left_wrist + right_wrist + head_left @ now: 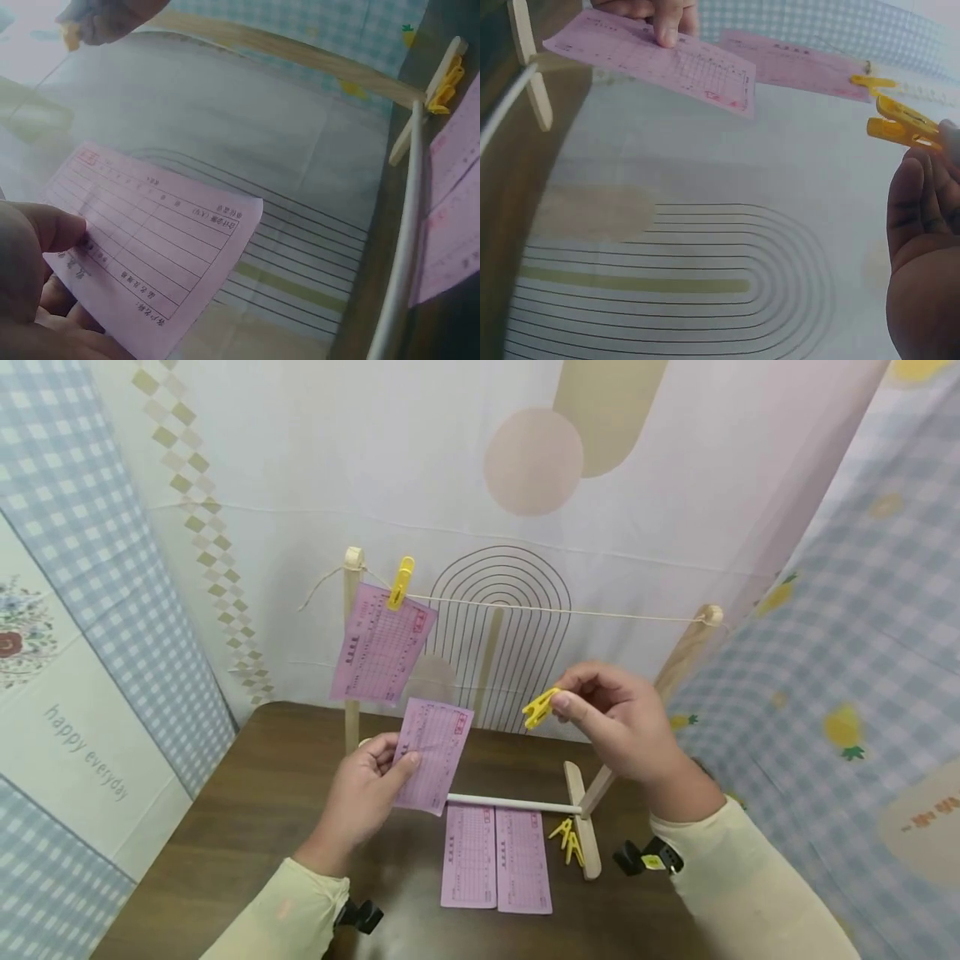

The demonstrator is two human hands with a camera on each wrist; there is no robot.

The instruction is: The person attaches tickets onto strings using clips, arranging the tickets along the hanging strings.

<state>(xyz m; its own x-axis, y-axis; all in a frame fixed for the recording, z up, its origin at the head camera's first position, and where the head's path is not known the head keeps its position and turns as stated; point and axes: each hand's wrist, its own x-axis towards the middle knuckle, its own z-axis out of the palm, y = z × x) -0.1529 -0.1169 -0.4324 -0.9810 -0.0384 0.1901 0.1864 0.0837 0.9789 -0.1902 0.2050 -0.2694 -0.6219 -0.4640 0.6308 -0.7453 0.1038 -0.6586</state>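
The left hand (367,785) pinches a pink slip (433,755); the right hand (618,727) pinches a yellow clothespin (540,707). Best raise the slip's top edge to the string (570,610) above both hands before clipping.

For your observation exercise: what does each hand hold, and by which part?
The left hand pinches a pink slip at its lower left edge. The right hand pinches a yellow clothespin by its rear end.

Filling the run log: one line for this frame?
left hand: holds pink slip | right hand: pinches yellow clothespin | string: one slip pegged | table: two slips, spare pegs
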